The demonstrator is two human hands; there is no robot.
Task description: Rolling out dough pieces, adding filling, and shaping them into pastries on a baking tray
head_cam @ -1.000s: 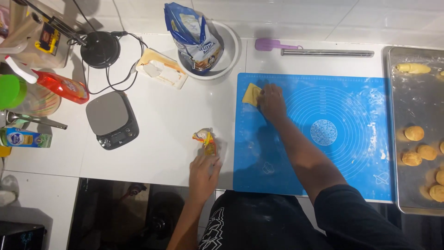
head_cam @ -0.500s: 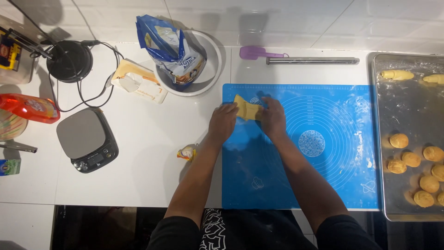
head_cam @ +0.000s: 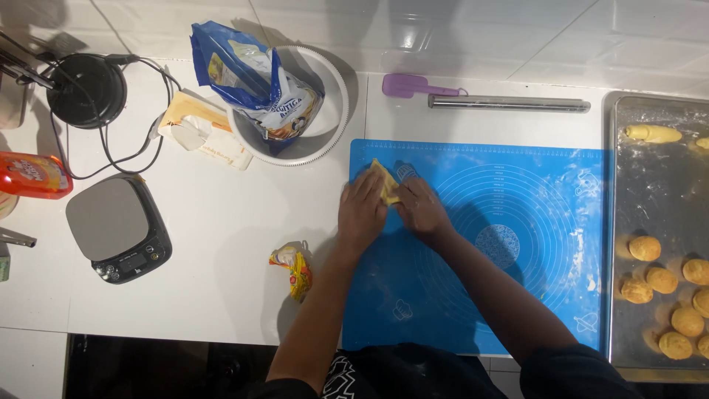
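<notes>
Head view: I see left hand (head_cam: 362, 210) and right hand (head_cam: 421, 210) pinching yellow dough (head_cam: 385, 182) on blue mat (head_cam: 517, 192); fingers cover its lower part.

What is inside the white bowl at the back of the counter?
A crumpled blue and yellow bag stands in the white bowl, filling most of it. A bare patch of bowl shows on the right; anything beneath the bag is covered.
</notes>
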